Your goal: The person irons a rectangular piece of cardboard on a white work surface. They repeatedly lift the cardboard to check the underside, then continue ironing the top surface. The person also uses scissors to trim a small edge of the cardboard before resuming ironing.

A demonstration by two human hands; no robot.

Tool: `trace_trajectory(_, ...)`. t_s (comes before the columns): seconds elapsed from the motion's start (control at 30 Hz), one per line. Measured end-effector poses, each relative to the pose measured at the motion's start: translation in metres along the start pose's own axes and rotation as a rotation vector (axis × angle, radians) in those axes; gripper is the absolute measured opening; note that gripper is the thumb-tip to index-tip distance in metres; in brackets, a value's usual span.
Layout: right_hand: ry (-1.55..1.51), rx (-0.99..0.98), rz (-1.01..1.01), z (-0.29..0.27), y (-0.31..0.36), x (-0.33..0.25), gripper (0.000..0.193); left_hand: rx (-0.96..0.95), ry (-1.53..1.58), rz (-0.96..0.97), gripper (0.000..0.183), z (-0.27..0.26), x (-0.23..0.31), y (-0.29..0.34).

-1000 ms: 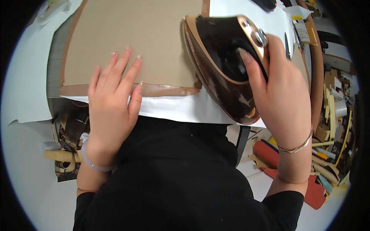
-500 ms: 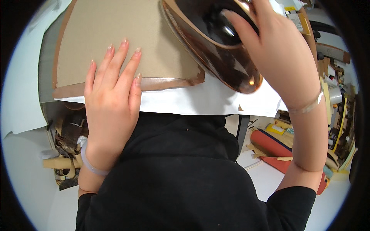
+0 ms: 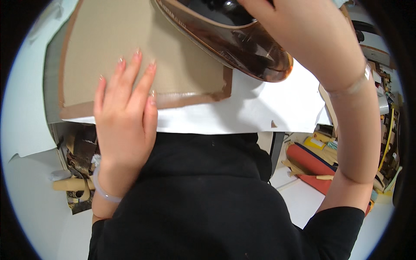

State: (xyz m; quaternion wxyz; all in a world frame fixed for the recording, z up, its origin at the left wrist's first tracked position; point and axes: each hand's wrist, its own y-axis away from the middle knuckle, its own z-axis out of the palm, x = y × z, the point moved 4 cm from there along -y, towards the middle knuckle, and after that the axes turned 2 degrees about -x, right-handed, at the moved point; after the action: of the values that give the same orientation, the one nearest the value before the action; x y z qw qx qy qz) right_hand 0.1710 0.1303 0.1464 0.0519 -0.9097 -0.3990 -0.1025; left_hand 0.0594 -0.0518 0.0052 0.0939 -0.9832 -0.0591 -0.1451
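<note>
A tan sheet is pinned flat by one hand while an iron is gripped over it by the other.

The left hand is laid palm-down on the near edge of the tan sheet, its fingers stretched out and slightly spread, clamped on nothing. The brown iron is held by the right hand over the sheet's right corner, the fingers wrapped on its handle. White paper is seen beneath, on the table.
</note>
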Motion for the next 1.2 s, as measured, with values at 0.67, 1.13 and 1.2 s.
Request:
trace_trajectory(0.67, -0.646, 0.511, 0.086, 0.01, -0.194, 0.273, 0.039, -0.021, 0.155, -0.049, 0.048, -0.014, 0.005, 0.001)
trace_trajectory(1.13, -0.615, 0.205, 0.131, 0.054, -0.191, 0.322, 0.044, 0.018, 0.136, -0.071, 0.048, -0.011, 0.008, 0.005)
trace_trajectory(1.2, -0.345, 0.249, 0.185, 0.044, -0.177, 0.32, 0.049, 0.021, 0.144, -0.06, 0.047, -0.01, 0.008, 0.004)
